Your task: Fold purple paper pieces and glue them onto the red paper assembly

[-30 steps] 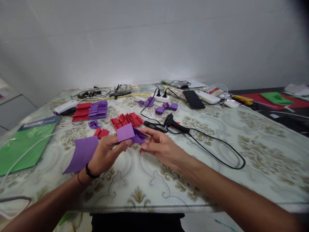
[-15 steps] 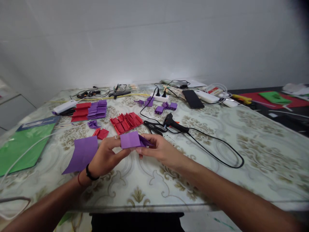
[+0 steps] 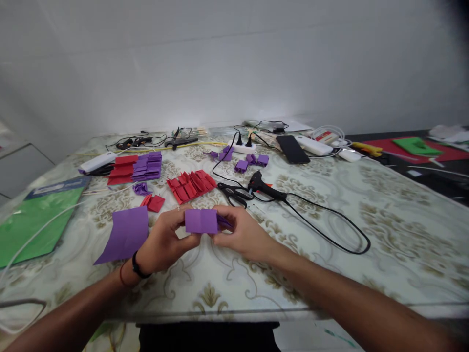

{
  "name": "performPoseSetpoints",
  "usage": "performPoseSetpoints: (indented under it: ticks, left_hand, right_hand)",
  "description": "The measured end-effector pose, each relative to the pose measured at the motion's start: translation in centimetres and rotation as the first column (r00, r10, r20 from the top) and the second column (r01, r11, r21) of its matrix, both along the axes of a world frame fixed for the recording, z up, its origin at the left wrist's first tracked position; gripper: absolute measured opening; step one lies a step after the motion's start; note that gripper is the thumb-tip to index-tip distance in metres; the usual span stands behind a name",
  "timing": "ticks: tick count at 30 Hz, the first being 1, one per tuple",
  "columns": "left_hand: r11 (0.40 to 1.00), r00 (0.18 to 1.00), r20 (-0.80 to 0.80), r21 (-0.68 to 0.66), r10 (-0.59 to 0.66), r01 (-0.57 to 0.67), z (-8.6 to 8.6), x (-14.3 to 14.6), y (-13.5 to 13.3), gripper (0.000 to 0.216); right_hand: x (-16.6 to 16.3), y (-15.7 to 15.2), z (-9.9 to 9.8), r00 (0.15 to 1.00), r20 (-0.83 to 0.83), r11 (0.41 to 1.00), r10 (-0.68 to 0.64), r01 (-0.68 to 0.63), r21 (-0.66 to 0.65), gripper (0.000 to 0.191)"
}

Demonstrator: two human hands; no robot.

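Observation:
Between my two hands is a folded piece of purple paper (image 3: 201,221), held above the table, its flat face toward me with a crease down the middle. My left hand (image 3: 166,239) is closed on its left edge, thumb below. My right hand (image 3: 240,230) pinches the right side, where darker folded layers stick out. Left of my left hand lies a purple sheet (image 3: 126,232) with a curled lower corner. Just beyond my hands sit a row of folded red papers (image 3: 191,186) and a small red folded piece (image 3: 153,202).
Black scissors (image 3: 234,194) and a black glue gun (image 3: 266,187) with a looped cord lie beyond my right hand. Stacked red and purple folded papers (image 3: 146,167), a green pack (image 3: 40,225), a power strip (image 3: 242,147) and a dark phone (image 3: 292,149) are farther around.
The folded purple paper has come slightly lower and turned to lie more level, its front face showing wider. Both hands have shifted down a little with it.

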State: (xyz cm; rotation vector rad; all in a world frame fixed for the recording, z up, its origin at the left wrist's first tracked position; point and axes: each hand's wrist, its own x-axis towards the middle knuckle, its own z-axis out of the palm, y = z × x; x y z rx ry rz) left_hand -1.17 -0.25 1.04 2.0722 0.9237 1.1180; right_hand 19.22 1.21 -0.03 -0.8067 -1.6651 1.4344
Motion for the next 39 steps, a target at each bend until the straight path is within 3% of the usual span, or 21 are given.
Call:
performPoseSetpoints:
  ticks: [7,17,23,31,39]
  left_hand:
    - [0.996,0.989,0.128,-0.06,0.074,-0.067,0.6,0.5,-0.2,0.012]
    - [0.972,0.974,0.154,-0.193,0.168,-0.137,0.3,0.7,-0.3,0.013]
    - [0.98,0.994,0.101,-0.198,0.037,-0.017,-0.1,0.6,-0.2,0.009]
    - [0.982,0.999,0.018,-0.184,0.05,-0.046,0.3,0.7,-0.5,0.013]
    - [0.99,0.987,0.153,-0.139,0.051,-0.03,0.5,0.6,-0.1,0.01]
  right_hand:
    - [0.0,0.0,-0.1,0.988,-0.15,0.99,-0.029,0.008,-0.138,0.013]
    - [0.1,0.6,-0.3,0.971,-0.238,0.985,-0.035,-0.007,-0.174,0.013]
    - [-0.2,0.0,-0.2,0.985,-0.165,0.979,0.041,-0.072,-0.191,0.013]
    - [-0.4,-0.4,-0.5,0.998,-0.045,0.98,-0.033,0.023,-0.197,0.013]
    - [-0.2,-0.3,0.5,0.992,-0.055,0.981,-0.11,0.099,-0.166,0.016]
